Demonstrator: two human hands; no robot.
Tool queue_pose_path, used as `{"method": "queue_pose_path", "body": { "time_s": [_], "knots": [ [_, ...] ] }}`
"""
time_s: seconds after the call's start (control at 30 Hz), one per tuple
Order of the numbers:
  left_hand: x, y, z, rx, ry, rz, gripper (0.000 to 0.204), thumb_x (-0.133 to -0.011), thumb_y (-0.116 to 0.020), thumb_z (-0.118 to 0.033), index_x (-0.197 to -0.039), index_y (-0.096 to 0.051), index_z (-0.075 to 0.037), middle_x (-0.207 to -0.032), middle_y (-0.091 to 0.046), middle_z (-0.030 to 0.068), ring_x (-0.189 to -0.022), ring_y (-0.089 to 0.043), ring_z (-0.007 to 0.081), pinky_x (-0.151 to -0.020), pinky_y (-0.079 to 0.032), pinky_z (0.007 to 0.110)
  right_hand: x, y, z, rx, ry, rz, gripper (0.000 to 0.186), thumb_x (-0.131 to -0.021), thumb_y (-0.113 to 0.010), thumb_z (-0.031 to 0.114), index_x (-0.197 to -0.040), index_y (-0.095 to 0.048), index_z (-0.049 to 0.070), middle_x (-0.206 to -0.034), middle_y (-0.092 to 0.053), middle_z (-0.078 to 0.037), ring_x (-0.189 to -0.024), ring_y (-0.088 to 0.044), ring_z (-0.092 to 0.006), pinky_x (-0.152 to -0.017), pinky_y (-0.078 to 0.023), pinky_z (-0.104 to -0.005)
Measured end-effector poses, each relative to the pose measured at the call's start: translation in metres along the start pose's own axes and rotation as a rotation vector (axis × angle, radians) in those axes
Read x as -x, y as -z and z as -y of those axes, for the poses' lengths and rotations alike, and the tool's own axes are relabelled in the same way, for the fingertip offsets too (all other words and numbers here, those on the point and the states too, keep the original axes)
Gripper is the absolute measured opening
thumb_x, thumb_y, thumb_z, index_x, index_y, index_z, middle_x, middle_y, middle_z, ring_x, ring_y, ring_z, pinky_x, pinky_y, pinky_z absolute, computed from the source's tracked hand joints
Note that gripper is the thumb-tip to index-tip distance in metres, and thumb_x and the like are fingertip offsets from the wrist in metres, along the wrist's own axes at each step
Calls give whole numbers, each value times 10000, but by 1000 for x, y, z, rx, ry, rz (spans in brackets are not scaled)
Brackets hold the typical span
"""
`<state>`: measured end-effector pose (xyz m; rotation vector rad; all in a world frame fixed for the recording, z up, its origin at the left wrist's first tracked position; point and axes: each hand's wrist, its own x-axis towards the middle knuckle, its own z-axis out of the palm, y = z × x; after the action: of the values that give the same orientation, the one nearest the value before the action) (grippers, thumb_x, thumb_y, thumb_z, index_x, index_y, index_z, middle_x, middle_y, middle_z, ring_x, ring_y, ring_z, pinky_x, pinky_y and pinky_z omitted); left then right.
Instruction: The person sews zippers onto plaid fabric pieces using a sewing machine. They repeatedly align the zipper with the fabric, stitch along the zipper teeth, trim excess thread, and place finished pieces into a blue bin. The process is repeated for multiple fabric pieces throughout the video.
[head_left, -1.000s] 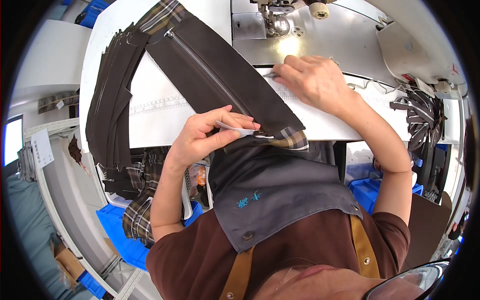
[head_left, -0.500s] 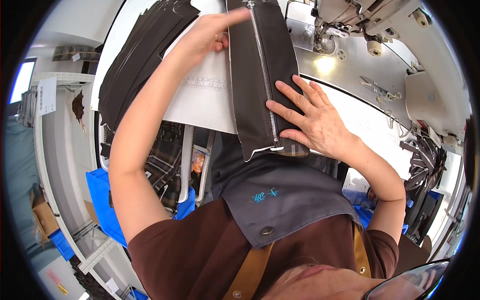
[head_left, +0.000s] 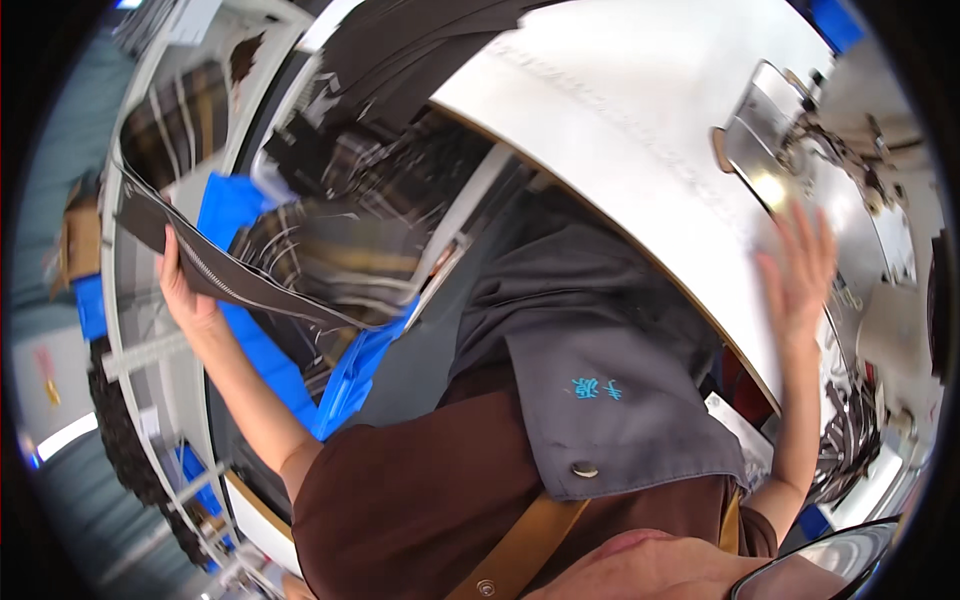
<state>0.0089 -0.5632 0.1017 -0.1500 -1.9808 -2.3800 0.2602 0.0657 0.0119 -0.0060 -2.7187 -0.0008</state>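
My left hand [head_left: 190,295] is out at the left, its fingers closed on the edge of a dark brown zippered panel [head_left: 260,295]. A silver zipper runs along the panel, and plaid lining [head_left: 200,115] shows at its far end. The panel hangs over a blue bin [head_left: 365,375] that holds plaid and dark pieces [head_left: 330,245]. My right hand [head_left: 800,270], blurred, is raised over the right part of the white table [head_left: 620,110] with fingers spread and nothing in them.
A stack of dark cut pieces [head_left: 400,50] lies at the table's far left. To the right stand the sewing machine's metal bed [head_left: 765,130] and a bundle of dark strips [head_left: 845,440]. White shelving [head_left: 130,360] borders the left side.
The zippered panel has gone from the table to the left, over the bin, in my left hand. My right hand has let go of it and moved right. The view has turned left.
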Motion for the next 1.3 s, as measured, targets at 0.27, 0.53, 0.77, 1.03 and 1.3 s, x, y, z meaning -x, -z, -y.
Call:
{"method": "queue_pose_path", "body": {
  "time_s": [0.27,0.53,0.77,1.03,1.3],
  "knots": [
    [13,88,49,-1912,-269,-179,540,-781,-713,-285,-1236,-565,-37,-1173,-617,177,-1081,-597,300,-907,-451,372,75,5,-134,127,-351,-22,343,-950,-527,180,-1261,-551,37,-1319,-527,-138,-1246,-462,-308,-1033,-354,-392],
    [-26,-137,224,-1829,70,995,307,-732,-687,-279,-874,-645,-9,-868,-646,220,-884,-636,369,-785,-511,450,73,8,-126,200,-366,-22,305,-963,-507,229,-1165,-619,29,-1220,-600,-127,-1187,-515,-298,-996,-392,-377],
    [-52,-114,230,-1536,52,808,128,-706,-598,-97,-761,-651,6,-781,-654,209,-804,-648,372,-729,-516,446,69,10,-120,100,-457,-47,302,-955,-526,239,-1133,-637,22,-1198,-617,-118,-1166,-538,-282,-991,-398,-362],
    [-50,-100,167,-1408,-139,341,141,-716,-620,-126,-818,-670,-44,-728,-653,169,-723,-664,311,-663,-517,373,71,13,-121,67,-474,-75,274,-932,-567,195,-1135,-639,25,-1187,-627,-112,-1170,-539,-283,-994,-397,-361],
    [22,-258,33,-771,-686,396,156,-797,-603,62,-937,-624,-4,-778,-605,-3,-702,-564,64,-668,-462,211,-1,16,31,-642,-433,-77,462,-823,-677,119,-1259,-554,29,-1298,-553,-127,-1241,-479,-235,-1036,-357,-358]
  ]
}}
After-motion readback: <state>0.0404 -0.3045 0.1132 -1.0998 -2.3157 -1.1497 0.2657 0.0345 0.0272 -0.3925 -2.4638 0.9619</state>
